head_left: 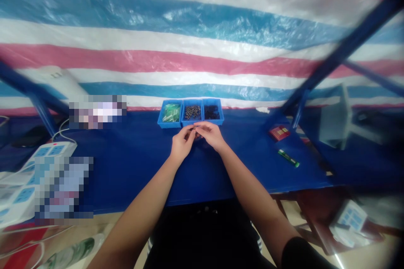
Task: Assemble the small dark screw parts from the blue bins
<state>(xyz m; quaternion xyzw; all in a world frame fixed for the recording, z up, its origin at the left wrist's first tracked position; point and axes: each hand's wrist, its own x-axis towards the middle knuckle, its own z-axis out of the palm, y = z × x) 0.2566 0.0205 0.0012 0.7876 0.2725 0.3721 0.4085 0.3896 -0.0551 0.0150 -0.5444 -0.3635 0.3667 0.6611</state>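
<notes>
My left hand [183,142] and my right hand [211,134] meet over the blue tabletop, just in front of three joined blue bins. Fingertips of both hands are pinched together around something small and dark that I cannot make out. The left bin [169,125] holds green-and-clear plastic packets [172,112]. Small brownish metal-looking pieces [192,112] fill the middle bin [189,121]. In the right bin [221,118] lie small black parts [211,112].
A white power strip [47,164] with cables lies at the left. On the right are a red box [279,133] and a green packet [288,158]. Blue metal posts [334,52] slant up at both sides before a striped plastic sheet [195,61]. A plastic bottle [74,252] lies lower left.
</notes>
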